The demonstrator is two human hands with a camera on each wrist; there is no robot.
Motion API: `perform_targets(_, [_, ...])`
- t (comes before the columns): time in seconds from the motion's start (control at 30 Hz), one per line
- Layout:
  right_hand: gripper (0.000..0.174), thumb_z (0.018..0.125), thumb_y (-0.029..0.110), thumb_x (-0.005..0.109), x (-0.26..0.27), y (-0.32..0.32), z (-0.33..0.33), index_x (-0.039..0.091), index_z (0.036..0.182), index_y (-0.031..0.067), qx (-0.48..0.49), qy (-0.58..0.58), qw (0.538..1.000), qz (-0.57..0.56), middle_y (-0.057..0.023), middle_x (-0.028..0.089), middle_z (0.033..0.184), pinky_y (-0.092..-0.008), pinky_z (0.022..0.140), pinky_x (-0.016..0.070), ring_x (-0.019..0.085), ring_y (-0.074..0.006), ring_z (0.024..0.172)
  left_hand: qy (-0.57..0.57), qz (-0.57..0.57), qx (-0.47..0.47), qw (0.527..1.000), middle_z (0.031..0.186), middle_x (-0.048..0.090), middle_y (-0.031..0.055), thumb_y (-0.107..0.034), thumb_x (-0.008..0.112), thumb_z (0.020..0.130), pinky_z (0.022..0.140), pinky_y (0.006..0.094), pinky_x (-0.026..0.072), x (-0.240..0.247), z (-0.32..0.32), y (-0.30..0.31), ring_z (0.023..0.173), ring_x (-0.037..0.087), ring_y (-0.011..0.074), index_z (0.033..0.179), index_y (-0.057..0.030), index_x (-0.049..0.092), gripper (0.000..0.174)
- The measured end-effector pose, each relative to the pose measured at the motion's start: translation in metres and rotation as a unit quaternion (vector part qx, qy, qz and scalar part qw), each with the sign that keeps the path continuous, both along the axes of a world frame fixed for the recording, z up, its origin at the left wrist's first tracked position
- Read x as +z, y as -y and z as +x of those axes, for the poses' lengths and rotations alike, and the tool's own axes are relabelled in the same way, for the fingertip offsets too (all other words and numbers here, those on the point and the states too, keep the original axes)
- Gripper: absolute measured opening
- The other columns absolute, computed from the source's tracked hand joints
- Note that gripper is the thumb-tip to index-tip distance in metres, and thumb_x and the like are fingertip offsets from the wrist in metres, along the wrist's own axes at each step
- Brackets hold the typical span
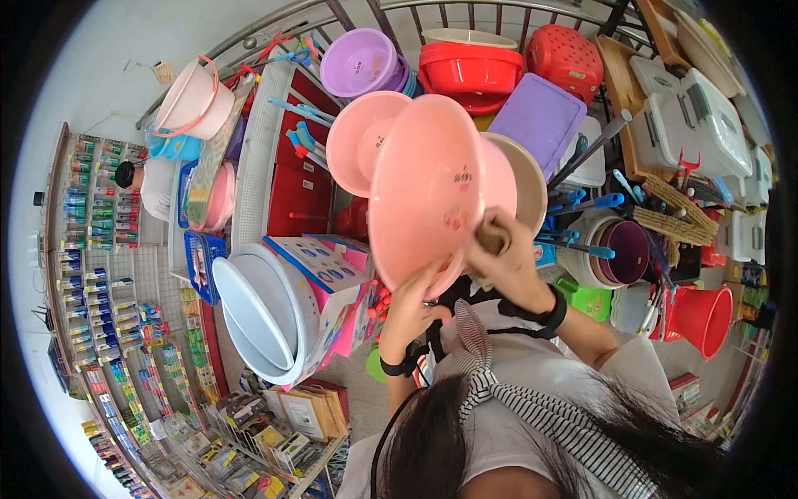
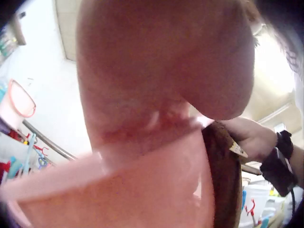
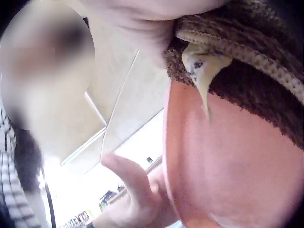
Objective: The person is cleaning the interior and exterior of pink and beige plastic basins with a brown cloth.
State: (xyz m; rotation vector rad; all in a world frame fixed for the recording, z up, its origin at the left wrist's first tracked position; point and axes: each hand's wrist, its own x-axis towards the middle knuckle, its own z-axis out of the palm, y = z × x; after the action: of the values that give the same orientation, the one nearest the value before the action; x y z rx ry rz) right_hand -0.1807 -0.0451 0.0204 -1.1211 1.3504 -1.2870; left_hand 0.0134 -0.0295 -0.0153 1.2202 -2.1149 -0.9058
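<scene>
Pink plastic basin [image 1: 424, 191], tilted up before a person near other basins; left hand [image 1: 416, 309], fingers extended against its lower rim, thumb apart; right hand [image 1: 514, 270], fingers curled round brown fuzzy cloth [image 3: 261, 90] at the rim

The large basin [image 1: 424, 187] was pink, the cloth [image 3: 256, 90] brown with cream trim, the scarf [image 1: 565, 420] black-and-white striped.

Left hand [image 1: 409, 314] touching pink basin [image 1: 422, 187]; right hand [image 1: 517, 270] holding brown cloth [image 1: 492, 241]; purple lid [image 1: 539, 118] behind.
</scene>
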Motion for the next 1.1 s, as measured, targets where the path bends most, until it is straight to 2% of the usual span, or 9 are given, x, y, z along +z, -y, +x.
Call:
perform_targets(0.07, [0.021,0.079,0.011,0.075,-0.006,-0.011,0.013,0.058,0.085,0.0016,0.0,-0.098,0.991,-0.092,-0.0014,0.051,0.06,-0.0224,0.047,0.0389,0.046,-0.0024,0.055,-0.132,0.066,-0.046,0.988,0.122,0.058,0.0238,-0.029,0.07,0.083,0.096,0.0399,0.0434,-0.01,0.001,-0.001,0.112,0.058,0.0368,0.142,-0.0031,0.042,0.07])
perform_targets(0.1, [0.022,0.079,0.013,0.076,-0.014,-0.016,0.016,0.059,0.09,0.0036,0.015,-0.149,0.982,-0.113,-0.0056,0.053,0.059,-0.0273,0.046,0.0433,0.052,-0.0115,0.048,-0.132,0.066,-0.047,0.988,0.122,0.058,0.0238,-0.029,0.07,0.083,0.096,0.0399,0.0434,-0.008,-0.003,0.0,0.112,0.058,0.0368,0.142,-0.0031,0.042,0.07])
perform_targets(0.2, [0.029,0.074,0.013,0.078,-0.034,-0.029,0.022,0.059,0.095,0.0051,0.035,-0.218,0.958,-0.185,-0.0092,0.058,0.065,-0.0324,0.051,0.0484,0.06,-0.0229,0.054,-0.336,0.141,0.059,0.929,0.126,0.056,0.0183,-0.046,0.029,0.104,0.103,0.0343,0.0368,0.007,-0.035,0.006,0.116,0.053,0.0248,0.144,0.0059,0.032,0.065])
perform_targets(0.3, [0.037,0.069,0.011,0.079,-0.04,-0.04,0.023,0.058,0.099,0.0058,0.103,-0.263,0.932,-0.226,-0.0093,0.061,0.076,-0.0343,0.056,0.0502,0.064,-0.0271,0.064,-0.268,0.121,0.143,0.945,0.134,0.047,0.016,-0.04,0.024,0.105,0.103,0.0318,0.0353,0.008,-0.047,0.008,0.121,0.047,0.022,0.143,0.0034,0.031,0.058])
perform_targets(0.33, [0.038,0.068,0.012,0.078,-0.038,-0.042,0.023,0.058,0.099,0.0053,0.104,-0.258,0.931,-0.235,-0.009,0.062,0.079,-0.0347,0.058,0.0506,0.065,-0.0267,0.066,-0.332,0.152,0.164,0.916,0.12,0.056,0.0166,-0.028,0.034,0.106,0.099,0.0328,0.0393,0.033,-0.06,0.009,0.11,0.052,0.0205,0.136,0.0054,0.041,0.045])
perform_targets(0.63, [0.034,0.077,0.011,0.071,-0.014,-0.032,-0.008,0.062,0.109,0.0044,0.251,-0.22,0.928,-0.168,-0.0099,0.063,0.095,-0.0368,0.071,0.052,0.064,-0.0271,0.083,-0.297,0.153,0.221,0.916,0.109,0.059,0.0092,-0.032,0.035,0.106,0.087,0.028,0.0441,0.006,-0.033,0.008,0.098,0.054,0.0138,0.124,0.0043,0.049,0.043])
perform_targets(0.9, [0.049,0.079,-0.003,0.061,0.034,0.029,-0.04,0.057,0.127,0.004,0.033,-0.298,0.921,-0.25,-0.0161,0.054,0.113,-0.0428,0.08,0.051,0.061,-0.0327,0.095,-0.267,0.133,0.221,0.929,0.098,0.061,0.0042,-0.025,0.041,0.104,0.078,0.0236,0.0442,0.006,-0.032,-0.007,0.087,0.053,0.0082,0.12,0.0053,0.054,0.037])
perform_targets(0.97, [0.045,0.079,0.004,0.063,0.029,0.041,-0.031,0.06,0.124,0.0059,0.017,-0.376,0.883,-0.279,-0.0135,0.053,0.107,-0.0418,0.077,0.0511,0.061,-0.0308,0.093,-0.238,0.114,0.216,0.94,0.083,0.061,0.0037,-0.021,0.046,0.102,0.067,0.0234,0.0436,0.003,-0.035,-0.011,0.073,0.05,0.0071,0.124,0.0061,0.056,0.036])
perform_targets(1.1, [0.036,0.076,0.018,0.062,0.018,0.037,-0.01,0.064,0.111,0.0107,0.026,-0.45,0.825,-0.342,-0.0065,0.053,0.1,-0.0364,0.069,0.0495,0.058,-0.0231,0.082,-0.167,0.132,0.251,0.944,0.09,0.059,0.0012,-0.019,0.041,0.103,0.071,0.0215,0.0427,0.007,-0.035,-0.016,0.081,0.051,0.0061,0.107,0.0054,0.058,0.03])
